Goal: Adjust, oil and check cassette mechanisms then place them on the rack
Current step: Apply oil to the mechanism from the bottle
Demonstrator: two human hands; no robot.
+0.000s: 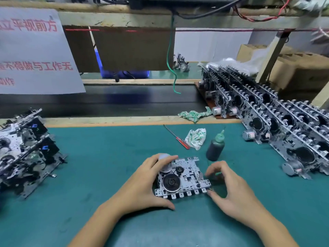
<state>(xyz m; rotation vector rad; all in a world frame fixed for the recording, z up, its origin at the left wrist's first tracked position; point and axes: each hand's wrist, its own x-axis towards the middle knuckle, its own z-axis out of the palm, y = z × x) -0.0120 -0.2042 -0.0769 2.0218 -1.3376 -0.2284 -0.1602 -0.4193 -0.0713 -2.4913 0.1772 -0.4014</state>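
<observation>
A metal cassette mechanism (185, 177) lies flat on the green mat (106, 157) in front of me, its black flywheel facing up. My left hand (142, 186) grips its left side, fingers curled over the round motor at the far corner and thumb under the near edge. My right hand (229, 188) holds its right edge between curled fingers and thumb. A dark oil bottle (215, 147) with a green nozzle stands upright just behind my right hand. The rack (277, 120) at the right carries rows of finished mechanisms standing on edge.
A red-handled screwdriver (176, 137) and a crumpled white-green cloth (195, 138) lie behind the mechanism. A pile of mechanisms (26, 150) sits at the left. A second cloth (194, 114) lies by the black conveyor belt (106, 102). A green wire (170, 57) hangs down.
</observation>
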